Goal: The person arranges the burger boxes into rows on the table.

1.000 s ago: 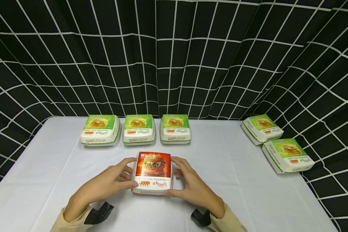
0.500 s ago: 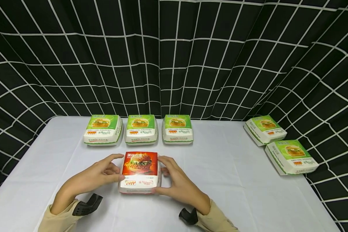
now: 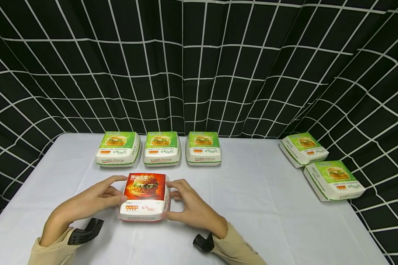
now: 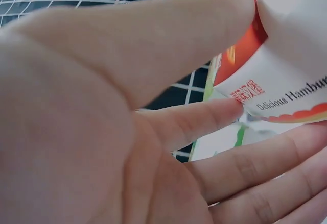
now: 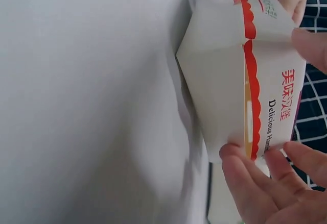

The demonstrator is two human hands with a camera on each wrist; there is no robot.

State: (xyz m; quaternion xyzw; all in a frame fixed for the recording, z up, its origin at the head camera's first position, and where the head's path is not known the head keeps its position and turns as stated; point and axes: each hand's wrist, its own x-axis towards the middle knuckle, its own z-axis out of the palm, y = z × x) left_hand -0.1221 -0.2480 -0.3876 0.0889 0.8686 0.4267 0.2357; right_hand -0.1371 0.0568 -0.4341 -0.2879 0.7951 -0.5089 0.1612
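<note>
A red-and-white burger box sits low on the white cloth, its burger picture facing up. My left hand holds its left side, thumb near the front and forefinger at the far corner. On the opposite side my right hand grips it, thumb at the near right corner and fingers along the side. The left wrist view shows the left thumb and forefinger at the printed side of the box. In the right wrist view, fingertips press the side of the box, whose base is close over the cloth.
Behind stands a row of green burger boxes: a left one, a middle one and a right one. Two more, a farther box and a nearer box, lie angled at the right edge. A black gridded curtain hangs behind.
Both hands have moved the red burger box to the left along the cloth, from below the gap between the middle and right green boxes to below the left and middle ones.
</note>
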